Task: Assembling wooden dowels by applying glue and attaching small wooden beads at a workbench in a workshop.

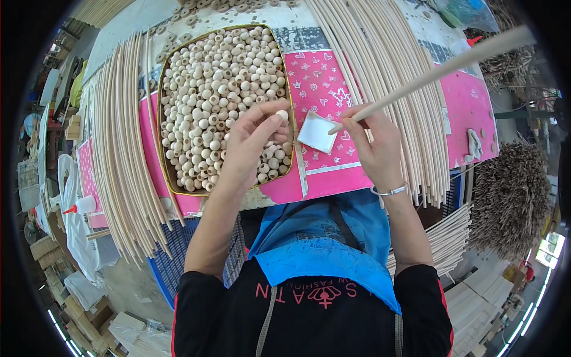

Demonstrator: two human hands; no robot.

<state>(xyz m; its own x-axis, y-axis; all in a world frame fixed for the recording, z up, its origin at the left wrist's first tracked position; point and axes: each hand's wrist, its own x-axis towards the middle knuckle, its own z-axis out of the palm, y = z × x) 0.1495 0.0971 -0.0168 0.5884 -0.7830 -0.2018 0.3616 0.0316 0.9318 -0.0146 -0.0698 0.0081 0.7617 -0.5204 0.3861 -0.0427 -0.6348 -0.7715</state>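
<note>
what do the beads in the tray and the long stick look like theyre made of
Beads: seemingly bare, unvarnished wood, pale tan and matte with drilled holes. The left hand pinches one bead.
Stick in the right hand: probably the same raw pale wood or rattan, matte with no shine, like the rods piled alongside.

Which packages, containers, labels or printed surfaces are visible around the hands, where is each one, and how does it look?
Shallow rectangular tray, under the left hand: olive rim, full of pale wooden beads.
Pink printed sheet, on the table between the hands: white heart and star patterns.
Small white square dish, on the sheet beside the right hand.
White squeeze bottle, far left: red nozzle.
No screens or signs are visible.
</note>
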